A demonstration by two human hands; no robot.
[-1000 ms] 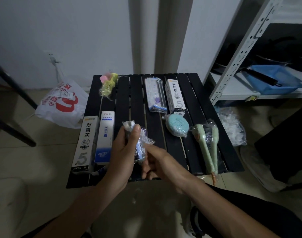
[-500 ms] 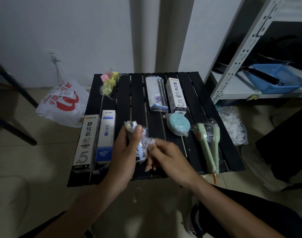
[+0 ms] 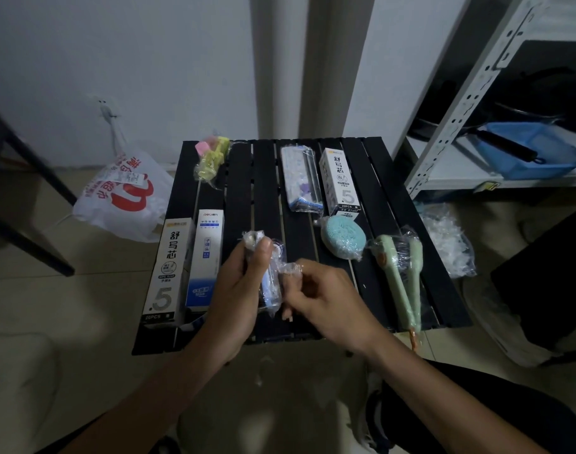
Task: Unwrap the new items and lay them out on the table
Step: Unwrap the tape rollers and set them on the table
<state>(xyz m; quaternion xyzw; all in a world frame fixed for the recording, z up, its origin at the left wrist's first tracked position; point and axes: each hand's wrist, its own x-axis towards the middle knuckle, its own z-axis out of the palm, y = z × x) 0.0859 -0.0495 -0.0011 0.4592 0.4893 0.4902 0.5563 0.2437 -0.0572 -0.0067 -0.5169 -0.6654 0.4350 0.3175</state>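
Plastic-wrapped item (image 3: 269,285), small with blue and white showing through the clear film, is held roughly upright above the near middle of the black slatted table (image 3: 263,178). The left hand (image 3: 237,299) grips it, fingers curled round its body and the thumb pressed near its crinkled top end. The right hand (image 3: 322,303) sits just beside it and pinches a loose flap of wrap (image 3: 288,267) at the item's right side, its other fingers curled under.

On the table to the left of the hands lie two long cartons side by side and touching: a white box (image 3: 167,273) marked ".5" and a blue-and-white box (image 3: 205,257). At the far left corner is a yellow-and-pink bundle (image 3: 211,158) in clear film. Toward the far right lie a clear pack (image 3: 301,181) and, just beside it, a second white box (image 3: 340,181) with the same ".5" mark. Near that box's close end rests a round teal scrubber (image 3: 344,237) in film, and to its right a pair of pale green brushes (image 3: 401,273) wrapped together, their handles reaching over the table's near edge.

On the floor left of the table stands a white bag (image 3: 123,194) with red print; on the right lies crumpled clear plastic (image 3: 450,244). A metal shelf (image 3: 460,103) beyond holds a blue tray (image 3: 535,152).
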